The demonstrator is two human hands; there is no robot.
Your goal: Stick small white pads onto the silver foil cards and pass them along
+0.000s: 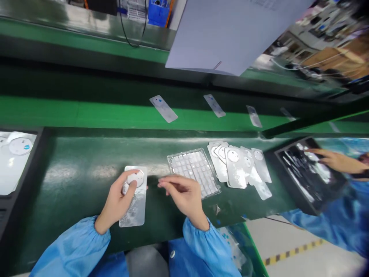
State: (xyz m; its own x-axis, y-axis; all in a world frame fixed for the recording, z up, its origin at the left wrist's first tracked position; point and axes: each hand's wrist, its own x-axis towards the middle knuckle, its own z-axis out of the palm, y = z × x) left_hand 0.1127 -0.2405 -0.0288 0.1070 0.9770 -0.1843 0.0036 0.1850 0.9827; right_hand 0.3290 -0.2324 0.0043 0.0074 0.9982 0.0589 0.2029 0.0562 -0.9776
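Note:
A pale, shiny phone back cover [133, 209] with a round camera area lies on the green bench in front of me. My left hand [118, 200] is on its upper part, index finger and thumb closed about the round area. Just right of the cover, my right hand [184, 194] is raised with thumb and fingertips pinched together. Whatever the pinch holds, if anything, is too small to make out. Beside that hand lies a clear plastic tray [192, 169] with rows of small whitish pieces.
Several similar covers [236, 165] lie overlapping right of the tray. More sit in a dark bin [39, 154] at left. Single covers [163, 109] lie along the green strip behind. A co-worker's hand [336, 159] reaches into a black tray [302, 192]. A paper sheet [227, 38] hangs above.

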